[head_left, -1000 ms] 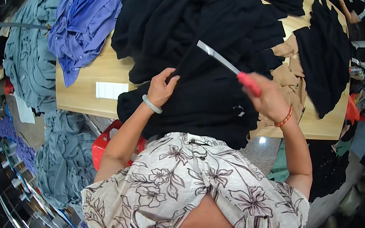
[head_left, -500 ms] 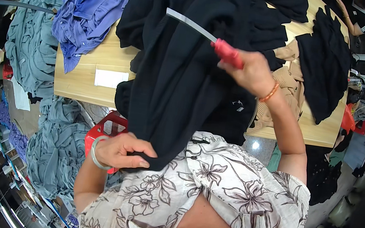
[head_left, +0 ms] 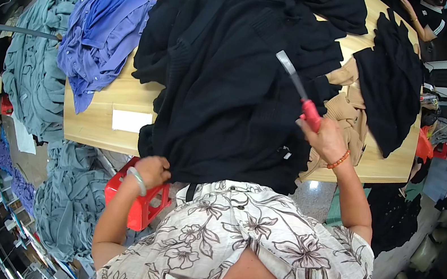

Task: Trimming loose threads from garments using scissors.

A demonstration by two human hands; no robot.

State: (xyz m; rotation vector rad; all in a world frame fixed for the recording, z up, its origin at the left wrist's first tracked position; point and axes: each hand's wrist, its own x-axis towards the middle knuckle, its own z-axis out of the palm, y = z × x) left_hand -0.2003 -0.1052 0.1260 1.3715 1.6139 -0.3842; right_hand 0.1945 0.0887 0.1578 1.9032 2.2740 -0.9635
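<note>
Drew right hand (head_left: 325, 138) back and rightward since half a second ago, clamped round a pink-handled metal blade (head_left: 294, 80); laid black knit garment (head_left: 226, 83), softly rumpled, onto wooden table (head_left: 83, 130); holding left hand (head_left: 151, 171) well apart, curled at garment's near-left edge, cannot tell whether gripping; with crumpled violet cloth (head_left: 102, 48), ribbed tan knit (head_left: 346, 118), draped grey-green fabric (head_left: 38, 70) farther out

The right hand (head_left: 325, 139) partly hides the red tool handle (head_left: 311, 114), the left hand (head_left: 152, 170) the red plastic stool (head_left: 140, 213) below it.
</note>
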